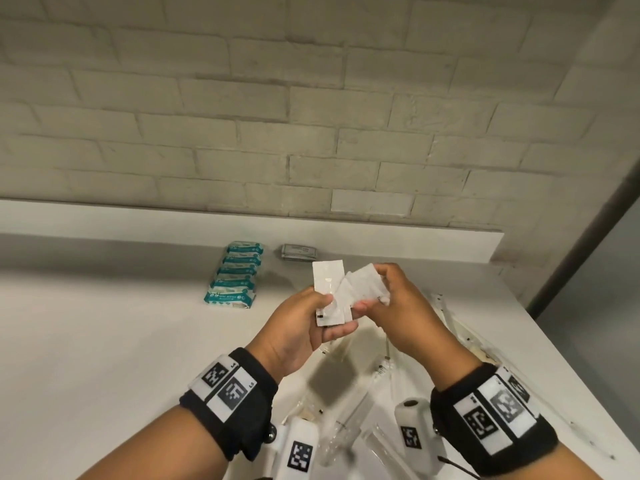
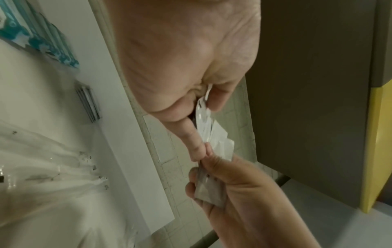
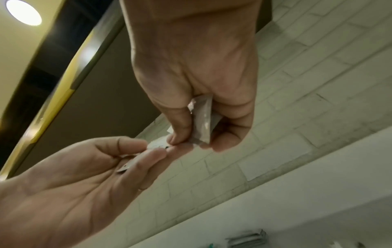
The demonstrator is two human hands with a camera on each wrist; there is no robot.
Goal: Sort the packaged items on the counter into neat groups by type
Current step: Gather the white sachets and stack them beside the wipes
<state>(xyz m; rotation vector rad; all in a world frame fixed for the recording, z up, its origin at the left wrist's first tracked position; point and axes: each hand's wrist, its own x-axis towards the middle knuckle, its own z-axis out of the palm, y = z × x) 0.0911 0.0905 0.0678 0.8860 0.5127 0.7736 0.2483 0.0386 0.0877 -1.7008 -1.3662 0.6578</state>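
Both hands are raised above the white counter (image 1: 104,341) and meet in the middle. My left hand (image 1: 334,315) pinches a flat white sachet (image 1: 327,282) between thumb and fingers. My right hand (image 1: 372,292) grips a small bunch of similar white sachets (image 1: 363,284), whose edge overlaps the left one. The left wrist view shows the left thumb and finger on a crinkled sachet (image 2: 203,117), with the right hand (image 2: 233,193) below it. In the right wrist view, the right hand's sachets (image 3: 203,120) sit in its curled fingers, and the left hand (image 3: 135,151) touches them.
A row of teal wipe packs (image 1: 235,275) lies at the back of the counter, a small stack of grey packets (image 1: 299,251) to its right. Long clear plastic packages (image 1: 346,410) are scattered under the hands and along the counter's right edge (image 1: 450,323). A brick wall stands behind.
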